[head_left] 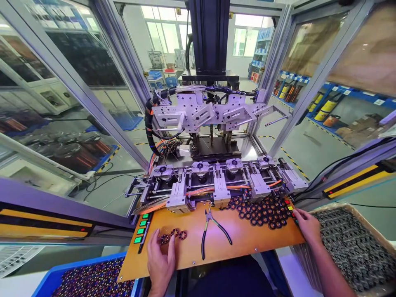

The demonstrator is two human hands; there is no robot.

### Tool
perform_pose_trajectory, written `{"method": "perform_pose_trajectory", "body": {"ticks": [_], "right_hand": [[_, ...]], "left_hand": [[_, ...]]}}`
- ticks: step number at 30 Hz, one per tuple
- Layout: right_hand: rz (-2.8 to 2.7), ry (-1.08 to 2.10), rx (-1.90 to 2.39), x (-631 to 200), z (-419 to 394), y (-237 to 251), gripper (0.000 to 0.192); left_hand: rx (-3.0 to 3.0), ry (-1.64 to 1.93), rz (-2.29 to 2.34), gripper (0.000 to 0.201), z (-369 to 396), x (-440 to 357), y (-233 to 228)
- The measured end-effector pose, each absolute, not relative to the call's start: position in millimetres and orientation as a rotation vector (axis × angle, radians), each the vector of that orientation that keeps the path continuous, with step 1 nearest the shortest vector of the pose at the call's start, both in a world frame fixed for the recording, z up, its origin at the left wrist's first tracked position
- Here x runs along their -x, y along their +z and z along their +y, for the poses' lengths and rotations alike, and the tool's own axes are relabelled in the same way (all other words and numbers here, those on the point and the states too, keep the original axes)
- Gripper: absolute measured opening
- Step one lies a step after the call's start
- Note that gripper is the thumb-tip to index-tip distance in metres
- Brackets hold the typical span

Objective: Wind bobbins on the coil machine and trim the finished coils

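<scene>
My left hand [161,258] rests palm down at the left of the orange-brown work board [247,241], thumb and fingers apart. Between them lies a small copper-wound ring core [164,239]; whether the fingertips touch it I cannot tell. Two more wound cores [182,235] lie just beyond the thumb. My right hand [308,227] is at the board's right edge, fingers stretched toward a yellow push button [290,208] and a red one [287,202]; contact is unclear. Side cutters [213,231] with dark handles lie spread in the middle of the board.
Behind the board stands a machine with several clamping stations [200,167]. Many dark ring cores [262,212] are spread at the board's right. Green buttons [141,231] line its left edge. A blue bin [51,276] of cores is lower left; a box [349,206] of grey parts sits right.
</scene>
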State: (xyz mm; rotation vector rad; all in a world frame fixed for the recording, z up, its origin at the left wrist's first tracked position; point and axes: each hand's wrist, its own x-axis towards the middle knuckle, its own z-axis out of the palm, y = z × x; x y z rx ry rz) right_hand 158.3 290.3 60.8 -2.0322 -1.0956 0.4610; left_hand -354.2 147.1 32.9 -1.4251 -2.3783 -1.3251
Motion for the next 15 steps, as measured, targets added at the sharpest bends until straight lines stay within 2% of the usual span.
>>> {"method": "perform_pose_trajectory", "body": {"ticks": [8, 15], "right_hand": [[-1.042, 0.560, 1.956, -160.4, 285.9, 60.6, 0.046], [-1.011, 0.597, 1.950, -161.1, 285.0, 57.2, 0.048]], "left_hand": [[1.401, -1.318, -2.407, 0.068, 147.5, 354.7, 31.4], [1.424, -1.300, -2.426, 0.069, 147.0, 355.4, 31.0]]}}
